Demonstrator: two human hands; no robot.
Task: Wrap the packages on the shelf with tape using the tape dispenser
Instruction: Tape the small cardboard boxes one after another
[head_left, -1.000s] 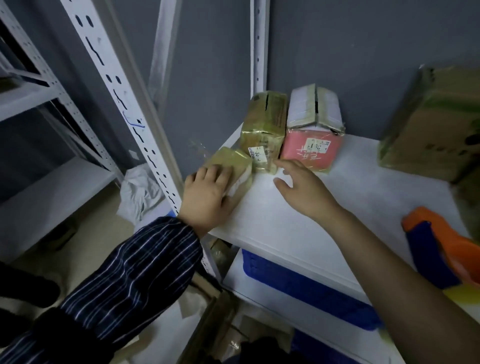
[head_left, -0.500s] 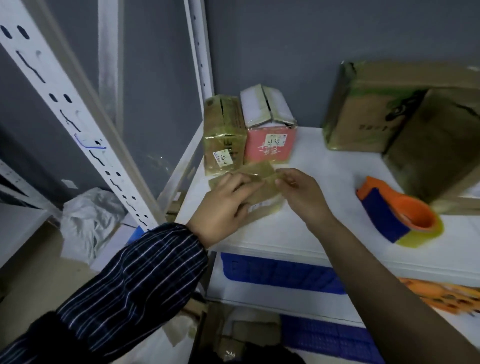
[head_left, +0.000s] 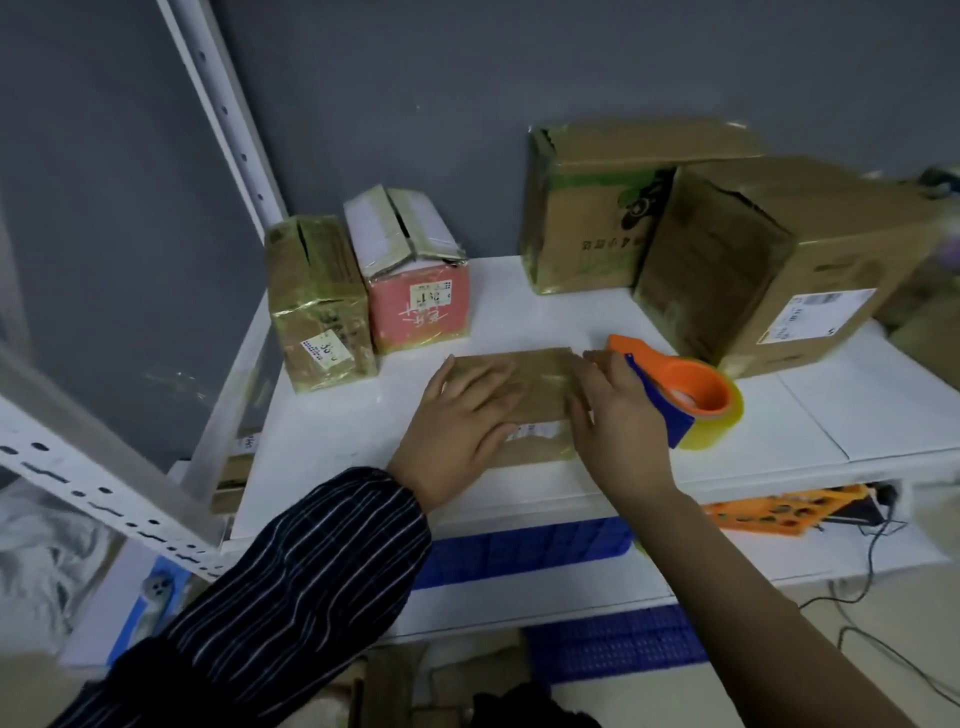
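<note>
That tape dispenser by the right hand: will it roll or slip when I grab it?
Probably light: the tape dispenser is a thin plastic frame around a hollow roll. It might rock or roll, since it seems to rest on the roll's curved edge on the smooth shelf.

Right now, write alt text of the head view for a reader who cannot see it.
A person's left hand lies flat on a flat brown package on a white shelf, the right hand resting at its right end. An orange tape dispenser sits right of it; four boxes stand behind.
</note>
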